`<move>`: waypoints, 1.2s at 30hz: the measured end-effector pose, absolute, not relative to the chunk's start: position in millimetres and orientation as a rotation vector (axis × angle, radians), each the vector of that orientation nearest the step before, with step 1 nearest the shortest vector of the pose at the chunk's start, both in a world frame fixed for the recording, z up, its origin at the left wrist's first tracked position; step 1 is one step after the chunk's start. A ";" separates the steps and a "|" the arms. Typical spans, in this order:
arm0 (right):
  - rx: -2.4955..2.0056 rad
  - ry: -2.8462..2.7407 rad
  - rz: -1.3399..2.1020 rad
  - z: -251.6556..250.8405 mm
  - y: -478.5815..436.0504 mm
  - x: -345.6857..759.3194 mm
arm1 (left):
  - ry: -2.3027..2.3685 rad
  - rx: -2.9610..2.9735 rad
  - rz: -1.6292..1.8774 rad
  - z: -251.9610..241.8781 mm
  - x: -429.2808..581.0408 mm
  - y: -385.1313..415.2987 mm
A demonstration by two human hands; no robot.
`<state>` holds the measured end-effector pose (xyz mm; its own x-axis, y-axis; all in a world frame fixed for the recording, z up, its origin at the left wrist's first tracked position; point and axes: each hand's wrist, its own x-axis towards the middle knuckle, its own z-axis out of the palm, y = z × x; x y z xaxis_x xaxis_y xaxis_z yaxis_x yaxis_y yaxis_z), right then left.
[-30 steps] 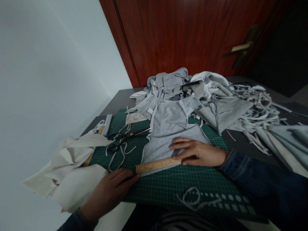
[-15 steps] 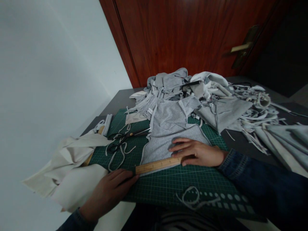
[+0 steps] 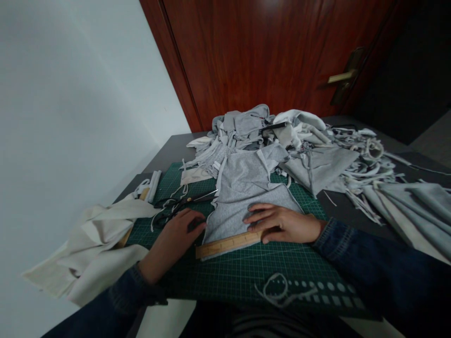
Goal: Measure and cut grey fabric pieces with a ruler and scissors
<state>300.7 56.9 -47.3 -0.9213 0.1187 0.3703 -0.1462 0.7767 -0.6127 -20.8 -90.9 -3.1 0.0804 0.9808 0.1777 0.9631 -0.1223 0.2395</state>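
A piece of grey knit fabric (image 3: 243,202) lies spread on a green cutting mat (image 3: 225,277). Across its near edge runs a wooden ruler (image 3: 229,242). My right hand (image 3: 282,224) rests on the fabric and the ruler's right end, its fingers stretched out and slightly spread. At the fabric's left edge is my left hand (image 3: 181,234), palm down, loosely bent, with the thumb apart from the fingers and nothing visible in it. Black-handled scissors (image 3: 190,200) lie just beyond this hand, which partly covers their handles.
Heaped grey and white scraps (image 3: 246,124) fill the table's far side. Thin fabric strips (image 3: 373,164) and folded grey cloth (image 3: 419,202) lie at right. Cream cloth (image 3: 102,234) hangs over the left edge, beside the wall. A loose strip (image 3: 276,291) curls on the mat's near part.
My left hand has left the ruler's left end and moved up towards the scissors and the fabric's left edge. My right hand stays on the ruler and fabric.
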 end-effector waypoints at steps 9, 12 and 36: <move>0.070 -2.524 0.971 -47.8 59.3 293.6 | 1.951 2.480 0.362 18.5 -1.2 48.1; 0.082 -2.509 0.986 -48.2 60.1 291.2 | 1.902 2.489 0.320 16.0 5.8 91.0; -0.040 -2.496 0.912 -47.2 86.5 269.6 | 1.988 2.656 0.409 54.8 38.7 171.1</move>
<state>269.6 86.5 -47.2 -0.8848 0.1863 0.4270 -0.1326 0.7778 -0.6143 38.7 171.1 54.8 0.2703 0.9110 0.3115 0.9600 -0.2797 -0.0149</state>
